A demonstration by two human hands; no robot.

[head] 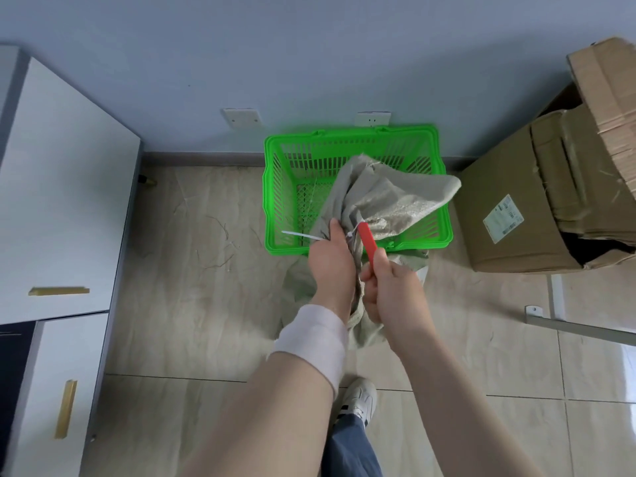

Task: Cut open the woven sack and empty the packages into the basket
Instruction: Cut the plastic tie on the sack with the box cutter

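Observation:
A grey-green woven sack (pixel 389 197) hangs over the near rim of a bright green slatted basket (pixel 278 187) that stands on the floor by the wall. A white cable tie (pixel 299 234) cinches the sack's neck, its tail sticking out to the left. My left hand (pixel 332 259) is clenched on the bunched neck just below the tie. In my right hand (pixel 392 290) is a red-handled cutter (pixel 367 244), its tip at the tie. The basket's floor, where visible, holds nothing. No packages can be seen.
A white cabinet (pixel 65 208) with gold handles stands at the left. At the right sit an open cardboard box (pixel 509 215) and a metal table leg (pixel 557 297). Loose threads litter the tiled floor (pixel 192 277). My shoe (pixel 358 401) is below.

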